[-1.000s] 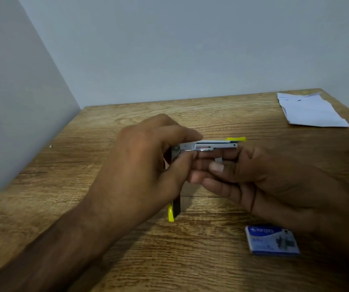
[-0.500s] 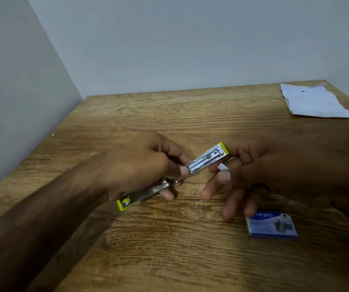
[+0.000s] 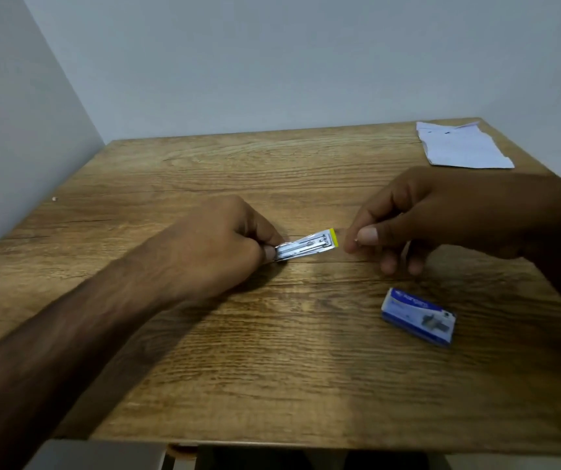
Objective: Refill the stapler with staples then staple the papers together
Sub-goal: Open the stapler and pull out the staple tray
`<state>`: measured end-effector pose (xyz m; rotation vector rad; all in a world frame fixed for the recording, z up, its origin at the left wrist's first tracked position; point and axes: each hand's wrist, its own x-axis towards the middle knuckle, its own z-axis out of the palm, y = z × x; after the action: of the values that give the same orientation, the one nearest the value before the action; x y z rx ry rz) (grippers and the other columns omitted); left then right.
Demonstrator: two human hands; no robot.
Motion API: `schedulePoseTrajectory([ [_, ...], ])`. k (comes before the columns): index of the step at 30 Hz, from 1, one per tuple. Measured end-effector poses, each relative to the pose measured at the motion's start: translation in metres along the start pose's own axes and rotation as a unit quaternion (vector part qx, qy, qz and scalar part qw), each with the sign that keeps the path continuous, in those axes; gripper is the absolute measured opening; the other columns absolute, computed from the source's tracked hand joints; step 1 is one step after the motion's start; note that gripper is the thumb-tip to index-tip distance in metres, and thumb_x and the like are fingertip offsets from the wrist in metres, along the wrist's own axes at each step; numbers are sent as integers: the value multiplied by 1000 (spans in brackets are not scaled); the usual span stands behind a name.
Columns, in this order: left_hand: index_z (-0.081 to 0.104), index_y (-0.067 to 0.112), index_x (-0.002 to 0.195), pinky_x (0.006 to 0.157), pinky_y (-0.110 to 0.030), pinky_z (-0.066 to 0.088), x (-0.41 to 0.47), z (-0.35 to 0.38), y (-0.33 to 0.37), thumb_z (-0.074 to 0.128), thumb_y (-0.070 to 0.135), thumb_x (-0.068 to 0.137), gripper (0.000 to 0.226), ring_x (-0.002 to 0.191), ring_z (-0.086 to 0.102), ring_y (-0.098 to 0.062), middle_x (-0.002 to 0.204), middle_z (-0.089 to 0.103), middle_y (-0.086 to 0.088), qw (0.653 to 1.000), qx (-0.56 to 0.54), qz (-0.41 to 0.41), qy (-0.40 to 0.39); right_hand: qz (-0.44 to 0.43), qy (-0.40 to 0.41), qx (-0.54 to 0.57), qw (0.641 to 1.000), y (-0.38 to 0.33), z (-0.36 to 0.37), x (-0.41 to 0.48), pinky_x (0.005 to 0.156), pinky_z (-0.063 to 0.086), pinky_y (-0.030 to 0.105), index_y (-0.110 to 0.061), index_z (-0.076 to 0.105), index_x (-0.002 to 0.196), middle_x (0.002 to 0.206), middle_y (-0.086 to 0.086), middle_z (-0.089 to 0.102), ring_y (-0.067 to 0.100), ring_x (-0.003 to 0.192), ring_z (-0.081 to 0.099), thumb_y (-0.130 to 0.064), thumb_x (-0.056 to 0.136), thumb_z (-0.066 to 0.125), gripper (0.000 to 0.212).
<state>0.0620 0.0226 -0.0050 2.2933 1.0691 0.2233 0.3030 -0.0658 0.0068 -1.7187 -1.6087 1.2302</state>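
Observation:
The stapler (image 3: 306,247) lies low over the wooden table (image 3: 272,368), its open metal staple channel facing up and its yellow tip pointing right. My left hand (image 3: 218,242) grips the stapler's left end, hiding the rest of its body. My right hand (image 3: 425,215) is just right of the yellow tip, thumb and forefinger pinched on a small staple strip that barely shows at the fingertips. The fingertips are close to the tip, apart from it. White papers (image 3: 458,147) lie at the table's far right corner.
A blue staple box (image 3: 419,315) lies on the table below my right hand, toward the front right. Grey walls stand along the left and back edges of the table. The table's front edge runs along the bottom of the view.
The stapler came down from mid-air to just above the table, with the open channel now pointing right. My right hand let go of the stapler and drew back to the right of its tip.

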Motion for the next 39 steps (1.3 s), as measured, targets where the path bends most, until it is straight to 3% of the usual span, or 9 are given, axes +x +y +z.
schedulePoseTrajectory([
  [3, 82, 37, 92, 65, -24, 52, -5, 6, 1, 67, 16, 93, 26, 67, 69, -3, 73, 78, 15, 997, 60, 23, 36, -20, 63, 3, 998, 8, -4, -22, 46, 53, 22, -12, 81, 92, 67, 1, 74, 13, 60, 71, -4, 92, 67, 17],
  [6, 82, 38, 97, 68, -24, 51, -8, 11, 3, 67, 18, 93, 25, 73, 68, -6, 80, 78, 11, 993, 96, 41, 58, -26, 95, 15, 995, 22, -8, -51, 43, 50, 20, -15, 81, 93, 73, 6, 76, 14, 58, 70, -3, 88, 70, 17],
  [9, 81, 39, 98, 63, -21, 44, -8, 13, 0, 69, 19, 92, 24, 74, 64, -1, 79, 73, 19, 990, 106, 52, 71, -11, 93, 26, 995, 34, -11, -83, 42, 50, 19, -18, 82, 92, 71, 7, 76, 12, 55, 70, -19, 82, 72, 14],
  [15, 74, 54, 88, 63, -22, 40, -6, 16, -11, 73, 22, 87, 32, 77, 60, 4, 75, 63, 33, 984, 122, 91, 96, 13, 105, -7, 994, 53, -9, -131, 47, 52, 20, -31, 83, 92, 67, 13, 77, 11, 46, 64, -47, 65, 72, 33],
  [19, 70, 64, 70, 72, -32, 50, -7, 16, -9, 77, 26, 84, 41, 79, 65, -2, 77, 64, 33, 979, 154, 93, 96, 22, 123, -13, 992, 60, -4, -142, 45, 51, 18, -32, 82, 91, 71, 8, 78, 10, 52, 68, -44, 67, 75, 28],
  [26, 68, 71, 81, 73, -37, 63, -17, 15, 8, 78, 42, 77, 31, 58, 69, 5, 68, 69, 42, 981, 142, 94, 97, 55, 149, -29, 987, 63, -2, -145, 42, 49, 17, -22, 80, 85, 74, 6, 77, 12, 56, 71, -19, 85, 74, 7],
  [29, 70, 67, 80, 72, -34, 63, -16, 15, 7, 79, 42, 76, 27, 62, 67, 15, 65, 68, 41, 982, 127, 98, 96, 48, 172, -67, 982, 64, -1, -144, 42, 46, 15, -27, 80, 83, 64, 4, 74, 8, 50, 66, -27, 82, 76, 4],
  [32, 71, 67, 80, 73, -40, 64, -15, 15, 4, 81, 41, 75, 28, 55, 68, 5, 67, 68, 43, 982, 128, 93, 101, 25, 179, -85, 980, 67, -3, -147, 41, 46, 15, -29, 80, 83, 59, 4, 73, 4, 45, 62, -32, 80, 77, 4],
  [39, 72, 64, 82, 73, -47, 65, -8, 13, -9, 83, 35, 78, 32, 63, 75, -6, 68, 71, 37, 978, 153, 97, 103, -11, 199, -100, 975, 76, -1, -152, 42, 48, 17, -34, 80, 86, 59, 3, 73, 2, 41, 59, -41, 77, 77, 13],
])
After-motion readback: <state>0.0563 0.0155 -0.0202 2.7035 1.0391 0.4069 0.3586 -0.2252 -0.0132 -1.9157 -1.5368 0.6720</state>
